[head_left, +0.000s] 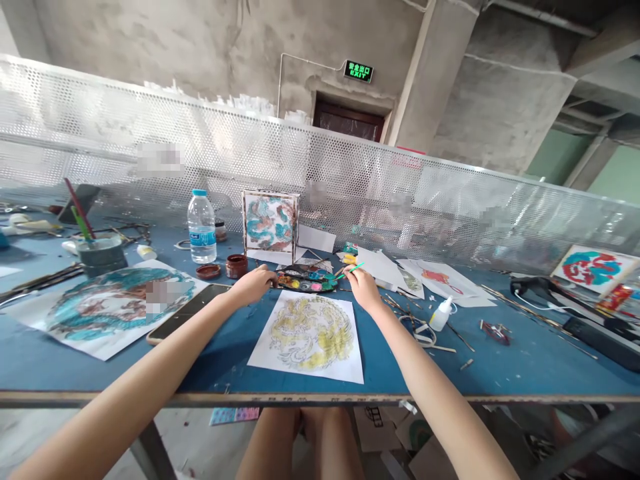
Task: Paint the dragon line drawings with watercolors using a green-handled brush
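Blue covers the single long worktable (pixel 520 367), and at its near edge, in the middle, lies one white sheet (pixel 310 337) with a round line drawing partly filled in yellow. Just beyond the sheet sits one paint palette (pixel 317 279), its wells showing several colours, between two hands. The right hand (pixel 363 287) pinches one green brush (pixel 357 267) over the palette's right end. The left hand (pixel 257 283) is at the palette's left end, fingers curled down; whether they grip it I cannot tell.

Left of the sheet lie one dark phone (pixel 185 313) and one larger round painting (pixel 107 300) in turquoise and brown. Behind that painting, one cup (pixel 101 255) holds two upright handles, one dark red and one green. Farther in, left of centre, stands one water bottle (pixel 202 230) with a blue cap; near it are one open brown jar (pixel 237 266), one brown lid (pixel 208 271) and a second jar (pixel 221 231), partly hidden. One framed picture (pixel 271 223) stands upright beyond the palette.

On the right are one small white squeeze bottle (pixel 441 315), one sheet with a red figure (pixel 440 277) and, farther right, one red-and-blue picture (pixel 590 270).
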Motion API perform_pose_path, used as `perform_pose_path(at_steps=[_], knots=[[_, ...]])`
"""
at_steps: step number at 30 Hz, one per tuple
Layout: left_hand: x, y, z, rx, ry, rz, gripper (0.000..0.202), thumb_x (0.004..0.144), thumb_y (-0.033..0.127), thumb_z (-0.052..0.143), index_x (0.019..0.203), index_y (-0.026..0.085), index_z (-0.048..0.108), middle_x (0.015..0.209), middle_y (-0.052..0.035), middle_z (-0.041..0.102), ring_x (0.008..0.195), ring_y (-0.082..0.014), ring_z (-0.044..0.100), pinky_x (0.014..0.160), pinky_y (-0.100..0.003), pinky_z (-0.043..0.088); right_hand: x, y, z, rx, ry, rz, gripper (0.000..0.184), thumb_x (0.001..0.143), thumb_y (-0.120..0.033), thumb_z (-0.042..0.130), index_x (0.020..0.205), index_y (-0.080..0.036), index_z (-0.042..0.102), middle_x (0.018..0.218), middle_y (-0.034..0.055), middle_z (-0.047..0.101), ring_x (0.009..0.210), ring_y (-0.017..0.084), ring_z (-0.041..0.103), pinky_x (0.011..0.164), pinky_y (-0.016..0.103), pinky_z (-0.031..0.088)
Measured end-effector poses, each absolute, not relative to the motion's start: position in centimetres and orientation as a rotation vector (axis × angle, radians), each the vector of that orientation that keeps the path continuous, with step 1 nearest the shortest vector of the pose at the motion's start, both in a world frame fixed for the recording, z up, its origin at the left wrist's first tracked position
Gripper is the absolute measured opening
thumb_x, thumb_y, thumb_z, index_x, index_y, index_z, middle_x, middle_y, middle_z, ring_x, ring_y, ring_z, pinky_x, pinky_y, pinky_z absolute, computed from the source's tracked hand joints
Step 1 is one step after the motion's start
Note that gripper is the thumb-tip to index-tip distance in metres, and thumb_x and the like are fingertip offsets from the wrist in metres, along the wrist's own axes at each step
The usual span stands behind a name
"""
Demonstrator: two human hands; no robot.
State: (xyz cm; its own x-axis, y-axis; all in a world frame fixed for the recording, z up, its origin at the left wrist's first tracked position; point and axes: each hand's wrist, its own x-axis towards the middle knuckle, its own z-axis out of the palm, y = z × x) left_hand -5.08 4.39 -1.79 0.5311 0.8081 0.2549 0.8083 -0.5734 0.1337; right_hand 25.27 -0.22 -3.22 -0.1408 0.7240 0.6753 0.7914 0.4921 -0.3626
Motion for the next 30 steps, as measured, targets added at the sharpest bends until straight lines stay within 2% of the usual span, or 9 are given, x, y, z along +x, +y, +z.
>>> perform_pose_path(at_steps=[12, 21, 24, 28, 30], knots=[[-5.17, 4.34, -1.78, -2.768, -1.412, -0.515, 0.034, 0.078, 0.018, 0.032, 0.076, 0.018, 0.066, 0.084, -0.0072, 0.051, 0.073, -0.0187, 0.055, 0.075, -0.03, 0.045, 25.38, 0.2, -3.61, -1.247, -1.932, -0.092, 0.021, 0.09, -0.022, 0.038, 0.086, -0.019, 0.059, 0.083, 0.0057, 0.065, 0.08, 0.019, 0.061, 0.073, 0.029, 0.043], [-5.04, 4.41, -2.15, -2.797, -1.371, -0.54, 0.033, 0.076, 0.016, 0.035, 0.08, 0.018, 0.067, 0.087, -0.0081, 0.053, 0.079, -0.0204, 0.056, 0.076, -0.03, 0.045, 25.25, -0.13, -3.17, -1.246, -1.897, -0.141, 0.023, 0.09, -0.022, 0.036, 0.088, -0.018, 0.059, 0.084, 0.0062, 0.066, 0.081, 0.019, 0.06, 0.073, 0.029, 0.043], [-5.09, 4.52, -2.32, -2.798, -1.376, -0.539, 0.032, 0.077, 0.017, 0.035, 0.078, 0.018, 0.067, 0.086, -0.0074, 0.053, 0.077, -0.0194, 0.056, 0.074, -0.029, 0.045, 25.29, -0.13, -3.15, -1.261, -1.918, -0.11, 0.022, 0.09, -0.022, 0.037, 0.085, -0.019, 0.059, 0.079, 0.0052, 0.065, 0.075, 0.019, 0.061, 0.07, 0.028, 0.044], [-5.18, 4.47, -2.17, -2.782, -1.403, -0.518, 0.032, 0.077, 0.018, 0.034, 0.076, 0.018, 0.066, 0.085, -0.0068, 0.054, 0.074, -0.0183, 0.056, 0.075, -0.029, 0.045, 25.27, -0.04, -3.33, -1.246, -1.916, -0.143, 0.022, 0.09, -0.021, 0.037, 0.088, -0.019, 0.059, 0.084, 0.006, 0.065, 0.081, 0.019, 0.06, 0.073, 0.029, 0.043], [-5.21, 4.42, -2.06, -2.773, -1.405, -0.501, 0.032, 0.078, 0.018, 0.034, 0.077, 0.018, 0.066, 0.085, -0.0071, 0.054, 0.074, -0.0188, 0.056, 0.075, -0.029, 0.045, 25.26, -0.01, -3.36, -1.265, -1.947, -0.128, 0.021, 0.09, -0.022, 0.038, 0.086, -0.019, 0.059, 0.08, 0.0054, 0.065, 0.079, 0.02, 0.06, 0.071, 0.028, 0.043]])
